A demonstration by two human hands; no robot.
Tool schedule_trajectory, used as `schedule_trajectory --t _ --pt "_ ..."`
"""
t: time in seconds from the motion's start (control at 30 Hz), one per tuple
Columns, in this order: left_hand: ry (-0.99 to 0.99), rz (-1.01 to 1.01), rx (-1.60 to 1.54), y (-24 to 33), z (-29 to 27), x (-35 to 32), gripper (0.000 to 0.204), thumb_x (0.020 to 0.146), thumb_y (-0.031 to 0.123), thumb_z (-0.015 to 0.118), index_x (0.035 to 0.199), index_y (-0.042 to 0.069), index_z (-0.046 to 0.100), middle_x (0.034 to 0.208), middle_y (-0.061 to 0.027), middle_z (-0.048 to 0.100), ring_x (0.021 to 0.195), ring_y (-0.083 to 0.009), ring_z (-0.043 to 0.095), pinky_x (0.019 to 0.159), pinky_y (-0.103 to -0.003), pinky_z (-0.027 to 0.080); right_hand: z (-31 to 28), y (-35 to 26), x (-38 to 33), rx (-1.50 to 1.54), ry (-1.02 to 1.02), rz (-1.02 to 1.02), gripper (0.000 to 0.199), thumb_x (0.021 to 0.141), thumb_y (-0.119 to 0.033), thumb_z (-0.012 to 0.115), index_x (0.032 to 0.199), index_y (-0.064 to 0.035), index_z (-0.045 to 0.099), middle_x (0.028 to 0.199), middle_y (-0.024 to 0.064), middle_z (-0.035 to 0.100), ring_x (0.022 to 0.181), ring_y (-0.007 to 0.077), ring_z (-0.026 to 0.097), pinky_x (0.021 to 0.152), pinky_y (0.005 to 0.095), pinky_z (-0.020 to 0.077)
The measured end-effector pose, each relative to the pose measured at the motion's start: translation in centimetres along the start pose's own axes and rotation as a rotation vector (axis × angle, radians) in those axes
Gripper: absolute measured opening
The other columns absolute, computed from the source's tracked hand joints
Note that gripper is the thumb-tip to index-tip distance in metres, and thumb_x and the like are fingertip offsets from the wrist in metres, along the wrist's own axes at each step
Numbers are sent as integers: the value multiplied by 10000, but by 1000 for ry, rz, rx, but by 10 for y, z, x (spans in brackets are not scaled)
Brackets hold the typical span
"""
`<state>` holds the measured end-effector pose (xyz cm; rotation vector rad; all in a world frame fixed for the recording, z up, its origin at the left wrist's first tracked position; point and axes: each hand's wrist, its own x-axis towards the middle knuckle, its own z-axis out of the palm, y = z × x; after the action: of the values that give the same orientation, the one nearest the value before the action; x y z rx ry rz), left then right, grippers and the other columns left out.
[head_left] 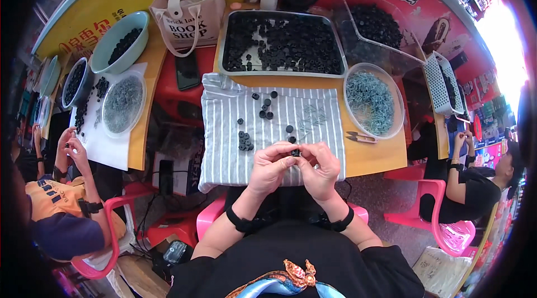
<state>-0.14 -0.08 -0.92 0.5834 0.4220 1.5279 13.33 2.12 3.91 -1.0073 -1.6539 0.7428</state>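
Note:
My left hand (269, 168) and my right hand (319, 170) meet over the near edge of a grey-and-white striped cloth (224, 130). Their fingertips pinch a small black part (295, 153), mostly covered by the fingers. Just beyond them lie two more black pieces, one a round black piece (289, 128). Several black ring-like pieces (245, 142) are grouped left of my hands, and a looser cluster (265, 109) sits farther up the cloth. Thin, pale greenish pins (313, 116) are scattered on the cloth's right side.
Beyond the cloth stands a metal tray (222, 63) of black parts. At right are a round tub (400, 122) of pale pins, thread snips (361, 137) and a clear bin (411, 55). A tote bag (162, 4) and phone (187, 71) are left. People work at both sides.

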Motion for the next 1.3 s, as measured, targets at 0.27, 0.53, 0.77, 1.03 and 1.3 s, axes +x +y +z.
schedule_trajectory --t 0.27,0.53,0.77,1.03,1.3 --pt "18 95 68 -8 -5 3 279 883 -94 627 1151 -37 678 1159 -106 623 1064 -183 627 928 -288 510 7 6 1 -104 12 -90 290 732 125 720 1001 22 689 820 77 608 691 135 616 567 254 489" --pt "-1 53 30 -3 6 -1 418 920 -57 597 1334 -12 566 1274 -156 625 1166 -205 604 993 -325 486 -11 -11 12 -415 -75 -307 253 739 69 745 978 14 686 826 76 616 697 159 622 561 285 491" --pt "-122 -62 80 3 2 -5 206 938 61 629 1105 -41 694 1051 -207 714 928 -247 702 803 -326 540 -95 -19 150 -151 -59 -89 230 774 -16 734 989 28 665 892 58 681 710 113 609 641 256 504" --pt "-282 -180 85 7 -5 -4 103 899 49 668 904 -41 715 890 -169 714 815 -231 692 709 -326 543 -70 7 148 -173 -323 -41 163 790 -25 717 951 -5 696 830 53 664 709 127 618 645 271 502" --pt "-271 -236 50 14 -1 -7 114 915 69 664 884 -31 706 850 -146 709 739 -177 683 649 -265 552 -2 13 55 -398 -541 -63 110 749 -68 709 843 -34 663 834 120 613 776 304 643 676 397 518"
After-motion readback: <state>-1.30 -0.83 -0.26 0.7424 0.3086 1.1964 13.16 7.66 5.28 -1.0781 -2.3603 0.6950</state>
